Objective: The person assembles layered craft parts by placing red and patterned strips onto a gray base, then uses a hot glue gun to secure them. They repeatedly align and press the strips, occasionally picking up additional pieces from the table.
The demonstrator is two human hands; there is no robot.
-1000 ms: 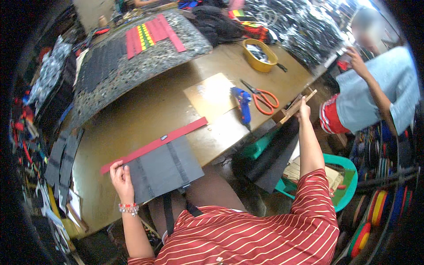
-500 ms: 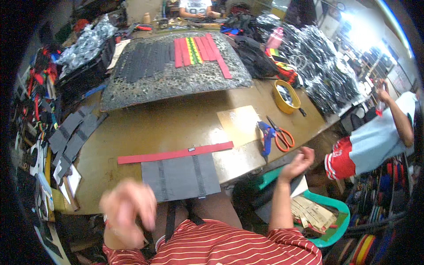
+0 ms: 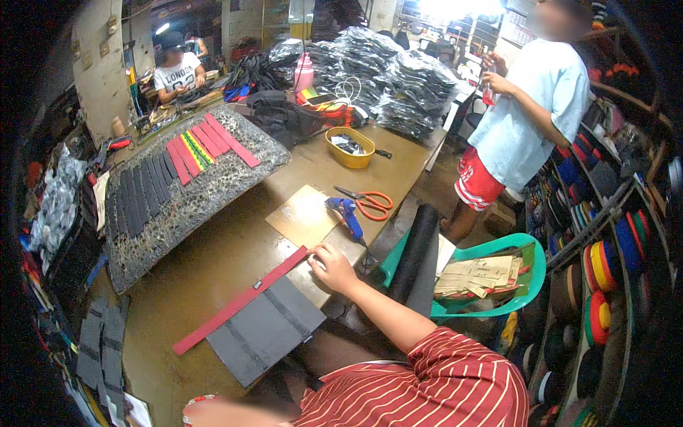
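Straight red strip (image 3: 242, 300), dark label (image 3: 257, 285), right hand (image 3: 331, 266) curled at tip, left hand (image 3: 245, 411) blurred, grips unclear

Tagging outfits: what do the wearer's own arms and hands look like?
Right hand and forearm bare; short dark red sleeve with thin pale stripes. Left hand blurred at the lower edge; red-and-white band beside it, perhaps a bracelet.

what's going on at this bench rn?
A person's right hand is at the upper right end of a red strip; whether it grips it isn't clear. The strip lies along one edge of a dark grey panel on the table. The left hand is a blur at the lower edge. A blue glue gun and orange-handled scissors lie nearby, untouched.
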